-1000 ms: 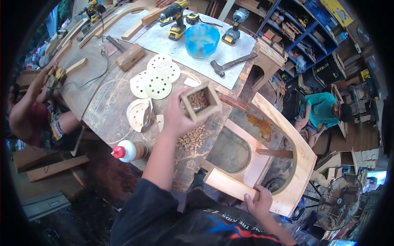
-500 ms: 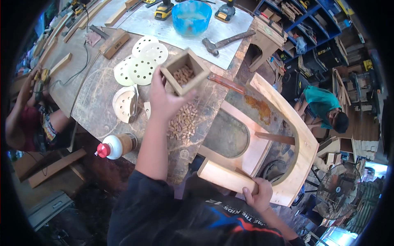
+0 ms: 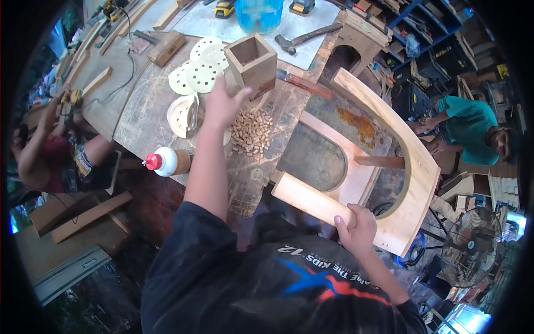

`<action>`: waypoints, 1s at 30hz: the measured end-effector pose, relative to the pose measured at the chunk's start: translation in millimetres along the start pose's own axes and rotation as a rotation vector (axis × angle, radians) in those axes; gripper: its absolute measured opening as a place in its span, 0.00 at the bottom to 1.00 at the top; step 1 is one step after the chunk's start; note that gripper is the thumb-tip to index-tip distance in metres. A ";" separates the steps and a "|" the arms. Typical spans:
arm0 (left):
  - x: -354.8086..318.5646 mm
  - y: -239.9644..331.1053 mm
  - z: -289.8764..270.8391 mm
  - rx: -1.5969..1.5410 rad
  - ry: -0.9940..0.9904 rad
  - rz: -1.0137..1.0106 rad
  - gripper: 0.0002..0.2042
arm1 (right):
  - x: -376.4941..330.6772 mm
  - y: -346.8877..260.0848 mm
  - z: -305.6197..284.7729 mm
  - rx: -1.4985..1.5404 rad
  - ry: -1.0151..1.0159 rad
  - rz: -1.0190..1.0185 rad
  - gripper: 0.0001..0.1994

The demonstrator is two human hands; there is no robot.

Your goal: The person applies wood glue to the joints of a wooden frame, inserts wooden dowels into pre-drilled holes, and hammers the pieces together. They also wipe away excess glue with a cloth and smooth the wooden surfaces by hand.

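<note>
My left hand (image 3: 223, 106) is at the near side of a square wooden box (image 3: 257, 75), its thumb and fingers spread and not wrapped round it. The box stands upright on the worktable; its inside is mostly dark. Just below it lies a pile of short wooden dowel pins (image 3: 251, 132). My right hand (image 3: 356, 229) grips the near end of a pale wooden rail (image 3: 308, 203), fingers curled over the edge. This rail belongs to a wooden frame (image 3: 414, 183) with large rounded openings, propped beside the table.
Sanding discs (image 3: 201, 75) and a red-capped bottle (image 3: 161, 161) lie left of my forearm. A hammer (image 3: 306, 40), a blue container (image 3: 258, 16) and a wooden-handled tool (image 3: 310, 86) sit farther back. One person (image 3: 467, 125) sits at right; another person (image 3: 47, 161) works at left.
My left hand has lowered the box from a raised, tilted position onto the table and let go of it. My right hand keeps its grip on the rail.
</note>
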State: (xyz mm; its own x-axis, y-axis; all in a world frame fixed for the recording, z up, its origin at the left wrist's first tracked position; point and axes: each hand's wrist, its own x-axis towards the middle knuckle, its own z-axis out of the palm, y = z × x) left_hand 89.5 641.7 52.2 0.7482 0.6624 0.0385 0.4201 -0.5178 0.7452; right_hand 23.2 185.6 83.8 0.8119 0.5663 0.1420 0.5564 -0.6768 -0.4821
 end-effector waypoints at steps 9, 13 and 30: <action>-60.1 -16.3 34.2 0.361 -0.193 0.252 0.27 | -3.6 0.9 2.0 0.006 0.047 0.010 0.21; -109.9 -6.1 39.5 0.433 -0.151 0.445 0.29 | -1.5 -1.5 3.0 0.017 0.024 0.020 0.21; -68.1 -30.4 56.0 0.520 0.208 0.131 0.12 | -3.0 0.2 -0.8 0.041 0.012 0.012 0.23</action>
State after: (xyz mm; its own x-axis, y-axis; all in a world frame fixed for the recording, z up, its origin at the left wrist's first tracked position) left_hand 54.5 582.1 -10.3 0.7165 0.6400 0.2775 0.5673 -0.7661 0.3019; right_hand 21.0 183.4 83.9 0.8208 0.5523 0.1459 0.5389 -0.6639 -0.5185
